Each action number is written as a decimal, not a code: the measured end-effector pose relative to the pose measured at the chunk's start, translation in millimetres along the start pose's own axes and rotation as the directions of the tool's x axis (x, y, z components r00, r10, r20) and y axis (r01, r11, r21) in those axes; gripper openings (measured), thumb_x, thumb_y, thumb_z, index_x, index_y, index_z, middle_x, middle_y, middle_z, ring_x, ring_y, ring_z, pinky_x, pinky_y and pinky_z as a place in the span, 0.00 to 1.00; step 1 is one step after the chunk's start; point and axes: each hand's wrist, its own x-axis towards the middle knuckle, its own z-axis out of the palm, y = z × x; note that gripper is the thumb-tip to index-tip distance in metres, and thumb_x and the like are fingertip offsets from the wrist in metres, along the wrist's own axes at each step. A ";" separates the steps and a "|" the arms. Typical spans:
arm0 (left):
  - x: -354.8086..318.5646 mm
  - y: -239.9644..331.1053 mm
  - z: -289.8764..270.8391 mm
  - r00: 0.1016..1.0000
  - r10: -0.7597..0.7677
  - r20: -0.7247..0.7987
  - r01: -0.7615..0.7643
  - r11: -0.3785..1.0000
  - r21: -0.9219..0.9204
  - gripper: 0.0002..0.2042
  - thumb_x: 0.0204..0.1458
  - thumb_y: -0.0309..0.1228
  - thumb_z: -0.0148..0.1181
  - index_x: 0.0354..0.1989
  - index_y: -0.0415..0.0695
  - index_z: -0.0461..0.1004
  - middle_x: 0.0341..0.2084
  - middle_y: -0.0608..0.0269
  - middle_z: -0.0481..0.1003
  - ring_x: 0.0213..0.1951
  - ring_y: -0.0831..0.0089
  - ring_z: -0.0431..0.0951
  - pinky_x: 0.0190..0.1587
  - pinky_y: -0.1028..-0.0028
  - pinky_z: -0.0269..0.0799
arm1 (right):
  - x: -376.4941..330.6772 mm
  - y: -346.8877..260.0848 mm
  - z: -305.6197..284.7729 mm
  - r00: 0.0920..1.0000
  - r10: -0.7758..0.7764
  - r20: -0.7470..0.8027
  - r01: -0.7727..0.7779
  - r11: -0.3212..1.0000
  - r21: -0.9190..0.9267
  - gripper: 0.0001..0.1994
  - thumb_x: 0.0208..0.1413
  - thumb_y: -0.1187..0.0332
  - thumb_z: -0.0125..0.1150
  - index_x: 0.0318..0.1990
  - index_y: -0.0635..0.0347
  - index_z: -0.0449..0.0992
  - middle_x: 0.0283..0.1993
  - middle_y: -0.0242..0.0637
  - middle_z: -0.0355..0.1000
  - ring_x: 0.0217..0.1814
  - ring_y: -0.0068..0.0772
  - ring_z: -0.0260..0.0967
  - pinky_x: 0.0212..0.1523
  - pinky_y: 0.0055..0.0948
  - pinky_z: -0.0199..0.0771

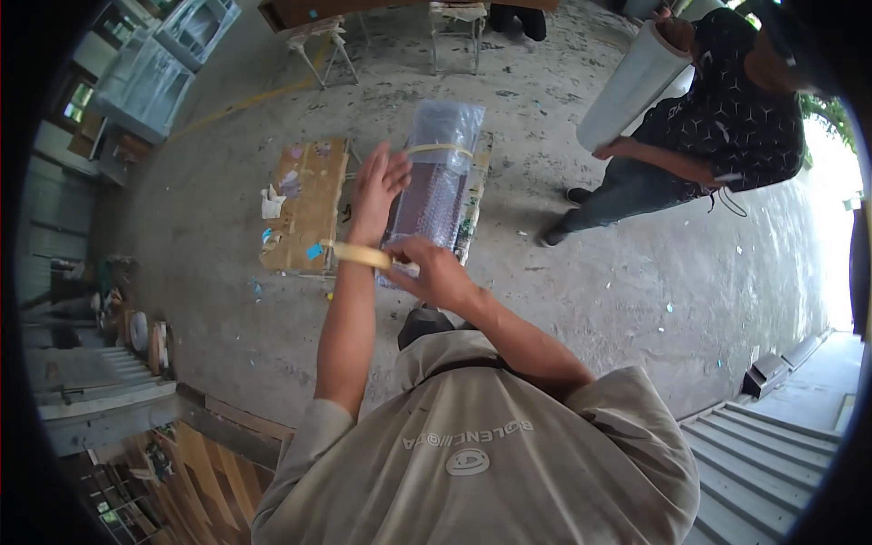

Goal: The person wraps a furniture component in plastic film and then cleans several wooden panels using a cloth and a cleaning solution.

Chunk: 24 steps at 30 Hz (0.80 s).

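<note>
Nearest the wearer, in a beige shirt, the right hand reaches in with fingers curled at the right end of a yellowish tape roll. Blur prevents confirming a firm grip. The roll crosses the left wrist; whether it encircles the wrist or merely lies in front cannot be determined. If it is worn there, the likely reason is to keep it within reach.

The left hand is open, fingers loosely spread and pointing away, with nothing seen in the palm. It is above or beside the left edge of the wrapped panel; contact cannot be confirmed.

The panel, dark reddish and long, lies flat ahead of the wearer in bubble wrap, its length running away from the body, which presumably leaves both long sides accessible. A yellowish strip crosses the wrap toward the far end, apparently to hold the film closed. Just left is a worn cardboard sheet, probably padding over a support.

To the right, a co-worker holds a large film roll at a slant, one hand high and one low, apparently to share its weight.

Farthest ahead, a brown board rests across trestles, evidently to keep it off the floor.
</note>
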 end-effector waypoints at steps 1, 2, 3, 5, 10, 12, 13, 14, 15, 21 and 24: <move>-10.8 -13.2 -17.0 0.996 0.004 -0.094 -0.001 0.999 0.032 0.24 0.59 0.42 0.52 0.61 0.44 0.60 0.47 0.62 0.72 0.44 0.73 0.75 0.45 0.72 0.70 | -8.6 2.2 6.4 0.989 0.087 0.116 -0.095 0.993 0.066 0.14 0.48 0.67 0.65 0.42 0.62 0.75 0.35 0.42 0.73 0.36 0.40 0.73 0.39 0.32 0.73; -22.8 -23.6 -33.7 0.991 -0.060 -0.123 0.056 0.998 -0.039 0.24 0.58 0.43 0.52 0.60 0.45 0.61 0.46 0.63 0.72 0.43 0.73 0.74 0.45 0.72 0.70 | -15.6 3.8 10.7 0.957 0.164 0.238 -0.196 0.973 0.118 0.14 0.48 0.66 0.64 0.42 0.62 0.75 0.35 0.43 0.74 0.38 0.43 0.73 0.40 0.34 0.73; -33.3 -32.6 -48.3 0.982 -0.122 -0.143 0.106 0.988 -0.111 0.24 0.58 0.44 0.52 0.60 0.45 0.62 0.45 0.64 0.72 0.43 0.73 0.74 0.45 0.72 0.69 | -18.3 15.3 12.5 0.922 0.017 0.388 -0.060 0.994 0.097 0.14 0.51 0.63 0.60 0.43 0.60 0.75 0.39 0.43 0.74 0.40 0.43 0.73 0.43 0.35 0.72; -55.5 -54.0 -84.8 0.960 -0.139 -0.244 0.053 0.943 -0.330 0.24 0.58 0.48 0.49 0.59 0.47 0.63 0.45 0.63 0.71 0.44 0.71 0.72 0.46 0.70 0.68 | -17.3 32.0 23.8 0.765 0.065 0.641 -0.079 0.997 -0.006 0.15 0.53 0.60 0.57 0.45 0.58 0.75 0.41 0.42 0.75 0.42 0.44 0.73 0.45 0.36 0.71; -108.4 -69.0 -155.7 0.935 -0.169 -0.311 0.035 0.919 -0.394 0.27 0.59 0.53 0.44 0.59 0.48 0.63 0.48 0.62 0.70 0.46 0.69 0.71 0.49 0.68 0.65 | -15.0 87.2 26.3 0.700 0.190 0.688 -0.078 0.979 -0.190 0.19 0.55 0.58 0.56 0.50 0.59 0.73 0.48 0.43 0.73 0.50 0.43 0.71 0.50 0.38 0.70; -126.9 -65.1 -169.6 0.927 -0.201 -0.318 0.108 0.951 -0.289 0.28 0.59 0.54 0.40 0.60 0.49 0.62 0.51 0.62 0.70 0.47 0.69 0.70 0.50 0.68 0.65 | -26.0 105.0 17.1 0.727 0.271 0.631 -0.158 0.960 -0.231 0.20 0.55 0.56 0.56 0.49 0.60 0.73 0.48 0.43 0.73 0.50 0.42 0.71 0.51 0.37 0.70; -136.2 -61.6 -175.6 0.921 -0.203 -0.333 0.134 0.966 -0.219 0.27 0.60 0.53 0.39 0.62 0.48 0.60 0.52 0.62 0.69 0.48 0.70 0.70 0.49 0.69 0.64 | -34.4 107.6 14.2 0.719 0.282 0.636 -0.174 0.958 -0.229 0.20 0.55 0.56 0.56 0.49 0.60 0.73 0.48 0.43 0.73 0.50 0.42 0.71 0.51 0.37 0.70; -138.6 -53.3 -175.8 0.916 -0.213 -0.339 0.142 0.965 -0.222 0.27 0.60 0.53 0.39 0.62 0.48 0.60 0.52 0.62 0.69 0.48 0.70 0.70 0.49 0.69 0.64 | -41.8 108.9 10.8 0.693 0.372 0.618 -0.280 0.928 -0.245 0.19 0.54 0.57 0.56 0.47 0.60 0.74 0.46 0.43 0.74 0.48 0.41 0.72 0.49 0.36 0.71; -141.0 -47.4 -177.7 0.906 -0.189 -0.378 0.207 0.978 0.007 0.27 0.60 0.52 0.40 0.62 0.48 0.60 0.53 0.62 0.69 0.49 0.71 0.70 0.50 0.70 0.64 | -53.3 111.3 9.0 0.656 0.459 0.599 -0.385 0.886 -0.257 0.18 0.54 0.57 0.57 0.46 0.61 0.75 0.43 0.44 0.75 0.46 0.40 0.73 0.48 0.35 0.72; -103.5 -24.4 -175.1 0.975 -0.018 -0.224 0.116 0.893 0.435 0.29 0.60 0.46 0.45 0.66 0.45 0.52 0.63 0.55 0.56 0.62 0.64 0.59 0.57 0.69 0.59 | -111.3 133.9 7.1 0.656 0.738 -0.162 -0.754 0.651 -0.089 0.09 0.50 0.66 0.61 0.36 0.61 0.73 0.32 0.47 0.73 0.36 0.49 0.72 0.39 0.39 0.72; -69.2 -7.4 -164.7 0.992 0.045 -0.117 0.014 0.890 0.456 0.34 0.52 0.42 0.59 0.66 0.45 0.53 0.65 0.57 0.52 0.66 0.61 0.52 0.60 0.62 0.58 | -71.2 147.8 -24.3 0.805 0.396 -0.441 -0.551 0.775 -0.311 0.17 0.50 0.70 0.62 0.46 0.64 0.67 0.41 0.49 0.69 0.43 0.47 0.68 0.43 0.39 0.69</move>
